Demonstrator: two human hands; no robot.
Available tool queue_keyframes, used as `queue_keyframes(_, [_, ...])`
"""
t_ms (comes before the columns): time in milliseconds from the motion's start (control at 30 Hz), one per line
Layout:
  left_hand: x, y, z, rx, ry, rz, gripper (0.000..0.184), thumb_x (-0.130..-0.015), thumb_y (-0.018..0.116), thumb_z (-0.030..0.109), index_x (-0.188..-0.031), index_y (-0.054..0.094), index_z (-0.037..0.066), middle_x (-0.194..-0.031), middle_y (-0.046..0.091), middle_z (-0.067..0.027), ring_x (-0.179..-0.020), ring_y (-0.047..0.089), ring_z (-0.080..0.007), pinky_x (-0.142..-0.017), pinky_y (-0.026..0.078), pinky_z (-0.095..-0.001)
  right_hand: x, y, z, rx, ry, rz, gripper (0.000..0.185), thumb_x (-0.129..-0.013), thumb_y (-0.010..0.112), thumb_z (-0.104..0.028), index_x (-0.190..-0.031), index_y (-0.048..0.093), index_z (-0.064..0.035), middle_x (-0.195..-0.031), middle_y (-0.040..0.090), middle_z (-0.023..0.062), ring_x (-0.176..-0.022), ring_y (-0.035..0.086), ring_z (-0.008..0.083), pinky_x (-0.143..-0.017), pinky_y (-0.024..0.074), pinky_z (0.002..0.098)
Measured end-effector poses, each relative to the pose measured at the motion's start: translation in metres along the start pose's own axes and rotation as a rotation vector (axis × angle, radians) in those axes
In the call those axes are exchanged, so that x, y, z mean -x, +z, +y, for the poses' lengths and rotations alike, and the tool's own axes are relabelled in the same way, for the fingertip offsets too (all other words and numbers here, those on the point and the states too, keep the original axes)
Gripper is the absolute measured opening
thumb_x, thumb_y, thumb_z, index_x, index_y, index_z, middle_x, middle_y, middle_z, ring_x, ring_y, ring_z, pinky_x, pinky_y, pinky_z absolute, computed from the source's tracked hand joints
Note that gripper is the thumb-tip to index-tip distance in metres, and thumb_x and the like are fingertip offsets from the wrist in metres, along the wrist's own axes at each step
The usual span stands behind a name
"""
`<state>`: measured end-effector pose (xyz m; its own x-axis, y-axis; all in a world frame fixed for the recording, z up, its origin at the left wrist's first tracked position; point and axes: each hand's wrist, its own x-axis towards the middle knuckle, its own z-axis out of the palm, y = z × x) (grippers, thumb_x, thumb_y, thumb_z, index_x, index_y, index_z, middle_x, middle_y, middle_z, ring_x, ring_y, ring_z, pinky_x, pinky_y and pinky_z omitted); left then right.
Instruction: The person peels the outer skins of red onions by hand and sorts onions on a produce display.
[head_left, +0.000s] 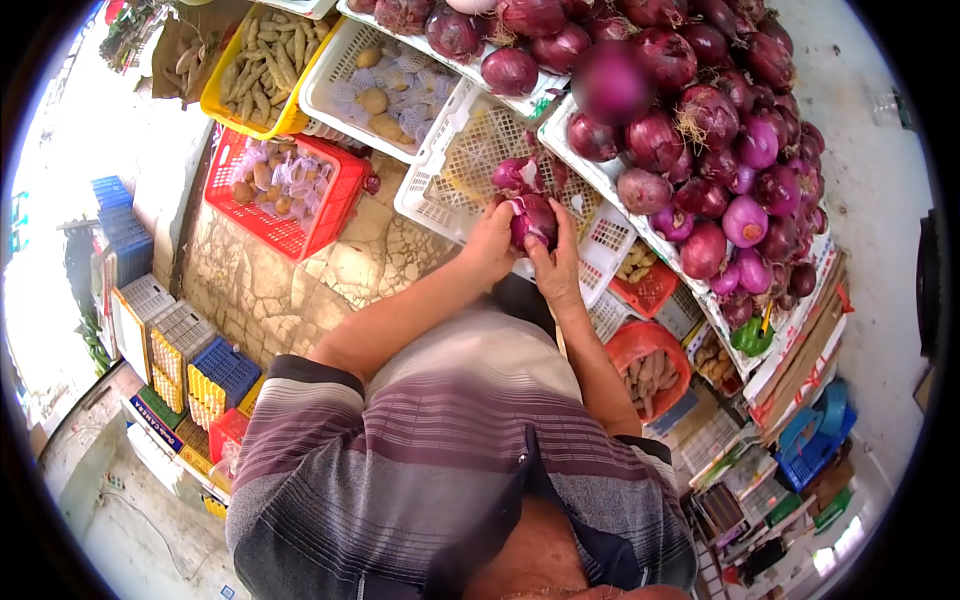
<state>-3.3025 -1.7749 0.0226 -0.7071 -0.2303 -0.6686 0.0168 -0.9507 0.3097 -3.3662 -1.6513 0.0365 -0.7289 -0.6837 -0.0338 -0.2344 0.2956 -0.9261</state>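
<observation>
Between my two hands is a red onion (534, 220) with pale, torn outer skin showing on its side. My left hand (490, 240) wraps it from the left, and my right hand (558, 262) grips it from the right with the thumb pressed on its near face. Just beyond the fingers, purple onion skin (515, 174) lies in a white plastic crate (425, 195). The hands are above the near side of that crate. A large heap of red onions (655, 140) rises at the upper right.
To the left stand a red crate (345, 195) of net-wrapped produce, a yellow crate (207, 100) of long tubers and a white crate (315, 85) of wrapped round produce. A red bucket (685, 365) of tubers is at the right. Stacked egg trays (165, 350) stand farther left.
</observation>
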Motion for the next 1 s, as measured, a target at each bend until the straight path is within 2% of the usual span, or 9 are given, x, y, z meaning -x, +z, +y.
queue_keyframes(133, [-0.010,-0.004,-0.009,0.050,0.049,0.058,0.040,-0.095,0.045,0.018,-0.128,0.053,-0.005,-0.120,0.063,-0.0173,-0.106,0.064,-0.0299,-0.091,0.056,-0.0458,-0.001,0.001,0.000,0.007,0.008,0.004,0.064,-0.088,0.068,-0.019,-0.144,0.044,0.0001,-0.137,0.048,0.0215,-0.127,0.048,0.0347,-0.110,0.0379,0.0419])
queue_keyframes(433, [-0.005,0.005,-0.010,-0.036,0.113,0.180,0.039,-0.095,0.048,0.021,-0.127,0.054,-0.001,-0.119,0.062,-0.0188,-0.107,0.065,-0.0305,-0.093,0.055,-0.0462,-0.002,0.022,0.024,-0.335,0.246,0.116,0.053,-0.094,0.059,-0.018,-0.141,0.046,0.0016,-0.134,0.053,0.0187,-0.119,0.053,0.0273,-0.108,0.0397,0.0364])
queue_keyframes(533, [-0.003,0.007,-0.010,-0.011,0.074,0.244,0.028,-0.094,0.051,0.020,-0.117,0.054,0.005,-0.108,0.060,-0.0133,-0.094,0.064,-0.0245,-0.082,0.057,-0.0395,-0.001,0.027,0.026,-0.478,0.312,0.160,0.048,-0.096,0.055,-0.019,-0.139,0.048,0.0019,-0.131,0.055,0.0171,-0.116,0.055,0.0251,-0.105,0.0420,0.0346])
queue_keyframes(600, [0.000,0.003,-0.019,-0.360,0.352,0.205,0.027,-0.093,0.052,0.020,-0.115,0.054,0.004,-0.107,0.060,-0.0137,-0.094,0.063,-0.0243,-0.082,0.056,-0.0375,-0.003,0.029,0.026,-0.525,0.331,0.184,0.045,-0.097,0.054,-0.020,-0.137,0.050,0.0020,-0.129,0.057,0.0161,-0.115,0.055,0.0237,-0.102,0.0433,0.0338])
queue_keyframes(667, [-0.001,-0.003,-0.025,-0.403,0.369,0.208,0.030,-0.093,0.054,0.021,-0.118,0.054,0.004,-0.113,0.058,-0.0162,-0.099,0.062,-0.0275,-0.086,0.054,-0.0380,-0.003,0.029,0.026,-0.530,0.336,0.203,0.043,-0.098,0.052,-0.020,-0.135,0.052,0.0020,-0.127,0.058,0.0153,-0.115,0.055,0.0225,-0.100,0.0444,0.0331])
queue_keyframes(733, [-0.005,-0.002,-0.017,-0.139,0.138,0.250,0.039,-0.093,0.056,0.023,-0.127,0.053,0.004,-0.125,0.055,-0.0210,-0.111,0.059,-0.0343,-0.094,0.051,-0.0410,-0.004,0.032,0.029,-0.553,0.370,0.221,0.042,-0.098,0.050,-0.021,-0.133,0.053,0.0019,-0.126,0.058,0.0149,-0.113,0.055,0.0218,-0.098,0.0451,0.0323])
queue_keyframes(800, [-0.003,-0.006,-0.020,-0.403,0.238,0.235,0.037,-0.092,0.058,0.021,-0.125,0.053,0.004,-0.127,0.053,-0.0229,-0.114,0.056,-0.0362,-0.096,0.049,-0.0413,-0.003,0.036,0.031,-0.572,0.402,0.242,0.040,-0.098,0.048,-0.020,-0.132,0.054,0.0016,-0.125,0.059,0.0144,-0.112,0.056,0.0214,-0.097,0.0458,0.0320])
queue_keyframes(900, [0.001,-0.006,-0.028,-0.585,0.505,0.195,0.030,-0.091,0.055,0.018,-0.117,0.054,0.002,-0.113,0.057,-0.0170,-0.105,0.057,-0.0272,-0.089,0.050,-0.0371,-0.004,0.039,0.031,-0.595,0.414,0.282,0.038,-0.098,0.045,-0.019,-0.128,0.055,0.0012,-0.122,0.059,0.0139,-0.111,0.057,0.0215,-0.096,0.0469,0.0322])
queue_keyframes(1000, [0.004,-0.001,-0.026,-0.696,0.620,0.170,0.031,-0.090,0.053,0.016,-0.117,0.054,0.002,-0.107,0.060,-0.0135,-0.100,0.059,-0.0225,-0.088,0.051,-0.0353,-0.005,0.037,0.028,-0.711,0.432,0.320,0.036,-0.097,0.043,-0.018,-0.124,0.056,0.0009,-0.121,0.059,0.0138,-0.111,0.057,0.0215,-0.096,0.0476,0.0324])
